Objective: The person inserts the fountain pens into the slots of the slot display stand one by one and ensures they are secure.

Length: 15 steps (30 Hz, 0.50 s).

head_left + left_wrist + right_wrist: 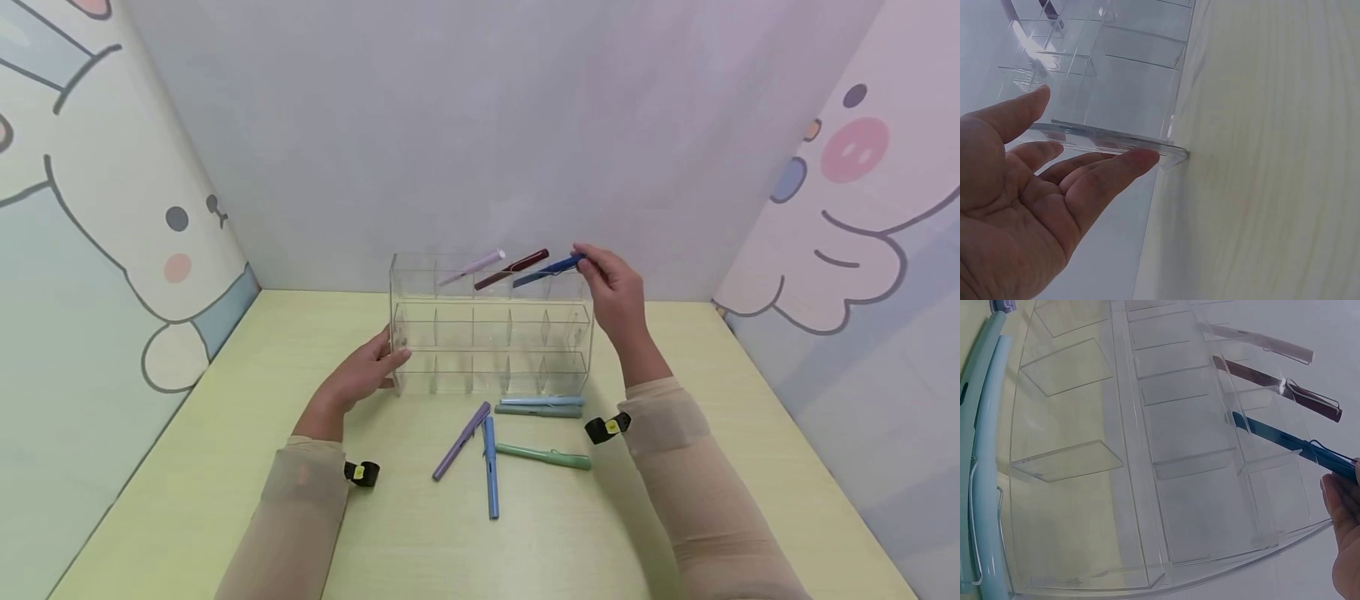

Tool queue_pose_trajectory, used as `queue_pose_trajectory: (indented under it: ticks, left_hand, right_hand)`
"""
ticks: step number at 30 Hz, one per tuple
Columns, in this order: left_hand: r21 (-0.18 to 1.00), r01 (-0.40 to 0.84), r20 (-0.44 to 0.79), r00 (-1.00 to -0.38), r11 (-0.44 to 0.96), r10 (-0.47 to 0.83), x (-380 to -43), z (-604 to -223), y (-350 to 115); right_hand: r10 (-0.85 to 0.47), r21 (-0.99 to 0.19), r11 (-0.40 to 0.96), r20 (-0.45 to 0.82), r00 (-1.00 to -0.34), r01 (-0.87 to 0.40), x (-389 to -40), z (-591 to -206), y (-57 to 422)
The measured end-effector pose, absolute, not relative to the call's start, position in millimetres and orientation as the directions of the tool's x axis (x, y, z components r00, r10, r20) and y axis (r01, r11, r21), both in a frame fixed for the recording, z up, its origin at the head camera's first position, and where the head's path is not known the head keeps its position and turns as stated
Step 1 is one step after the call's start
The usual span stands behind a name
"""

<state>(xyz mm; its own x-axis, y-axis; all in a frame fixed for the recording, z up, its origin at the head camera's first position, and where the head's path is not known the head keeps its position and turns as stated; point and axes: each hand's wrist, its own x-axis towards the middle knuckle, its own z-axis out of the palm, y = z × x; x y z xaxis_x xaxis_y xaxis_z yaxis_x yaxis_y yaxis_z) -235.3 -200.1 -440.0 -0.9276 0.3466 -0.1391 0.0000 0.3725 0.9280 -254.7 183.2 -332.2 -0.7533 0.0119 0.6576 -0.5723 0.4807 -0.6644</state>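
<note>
A clear acrylic pen rack [491,312] with three tiers of compartments stands on the table. My left hand [367,367] holds its left side panel, thumb in front and fingers on the outer side, as the left wrist view shows. My right hand [618,287] pinches the upper end of a dark blue pen [547,272], whose lower end slants into the top tier. To its left, a dark red pen [512,269] and a pale lilac pen [472,267] lean in the same tier. In the right wrist view, only part of the right hand [1344,531] shows.
In front of the rack lie a light blue pen [542,401], a grey-green pen [538,411], a green pen [543,456], a blue pen [491,471] and a purple pen [461,442]. Behind it rises a plain wall [480,125]; cartoon-printed walls flank the table.
</note>
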Motion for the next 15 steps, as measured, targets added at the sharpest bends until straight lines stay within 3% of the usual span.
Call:
queue_pose_trajectory:
  ticks: [15]
  left_hand:
    - [0.929, 0.004, -0.136, -0.926, 0.371, 0.352, -237.2, -442.8, -201.4]
  right_hand:
    - [-0.033, -0.674, 0.436, 0.649, -0.76, -0.596, -250.1, -332.4, 184.4]
